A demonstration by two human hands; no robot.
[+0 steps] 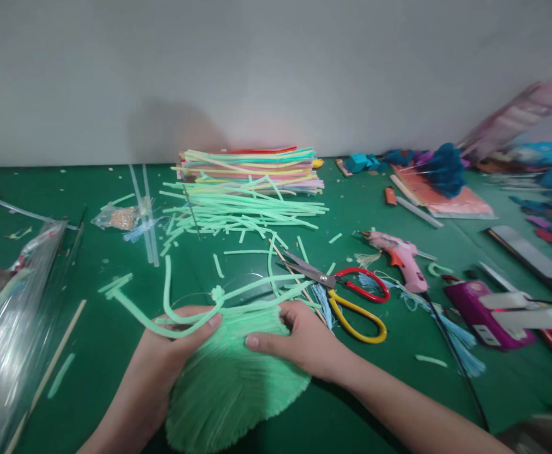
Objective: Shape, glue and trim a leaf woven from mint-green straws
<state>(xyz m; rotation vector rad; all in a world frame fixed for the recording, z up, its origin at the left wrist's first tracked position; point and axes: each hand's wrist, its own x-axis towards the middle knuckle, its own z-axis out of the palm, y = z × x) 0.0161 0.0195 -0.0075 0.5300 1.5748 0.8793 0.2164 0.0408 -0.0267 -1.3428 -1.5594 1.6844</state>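
Observation:
Both hands grip a mint-green fan shape (238, 384) that looks built from pipe cleaners laid side by side, its rounded edge toward me. My left hand (181, 340) pinches its upper left edge, thumb on top, with loose bent pipe cleaners (166, 296) crossing over the fingers. On the upper right edge, my right hand (299, 340) holds with the thumb on the front face and the fingers behind, partly hidden. Just beyond the right hand lie scissors (325, 279) with one red and one yellow handle, blades parted.
Behind are loose green pipe cleaners (238, 211) and a multicoloured bundle (252, 165). A pink glue gun (405, 258) with a black cord lies right, near a purple box-like device (488, 315). Clear plastic wrap (24, 328) and a thin wooden stick (51, 372) lie left.

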